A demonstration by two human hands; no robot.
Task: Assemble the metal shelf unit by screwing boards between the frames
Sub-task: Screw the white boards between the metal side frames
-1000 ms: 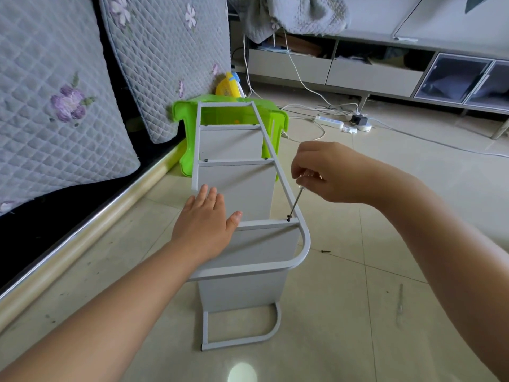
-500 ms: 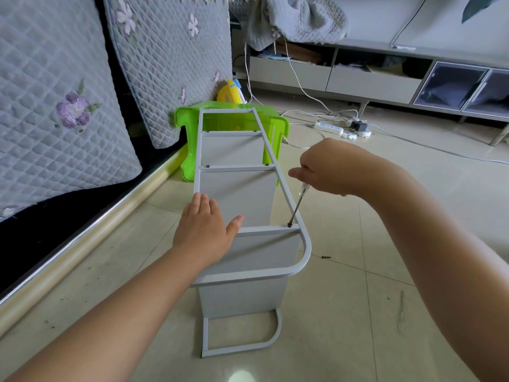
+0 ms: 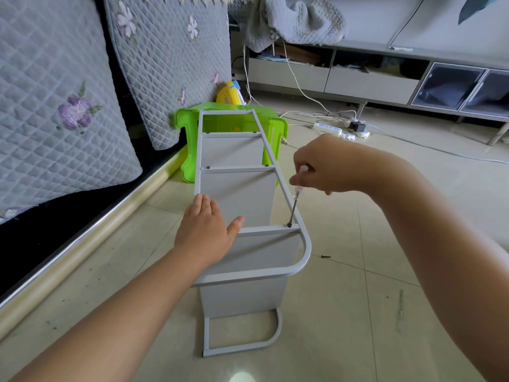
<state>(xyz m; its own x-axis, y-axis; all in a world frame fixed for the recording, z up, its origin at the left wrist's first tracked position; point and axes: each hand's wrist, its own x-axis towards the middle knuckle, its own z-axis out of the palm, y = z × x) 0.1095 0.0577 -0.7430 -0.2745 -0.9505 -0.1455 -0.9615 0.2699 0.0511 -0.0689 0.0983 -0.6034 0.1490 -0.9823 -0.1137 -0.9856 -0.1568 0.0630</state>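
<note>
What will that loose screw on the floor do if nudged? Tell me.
The screw lies on its side on smooth tile, so it would probably slide or roll in an arc. It looks tiny and dark, likely light, and awkward to pinch.

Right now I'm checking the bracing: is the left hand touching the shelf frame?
Touching. The head view shows the left hand lying flat on the shelf frame, its thumb against the crossbar, with no gap visible.
</note>
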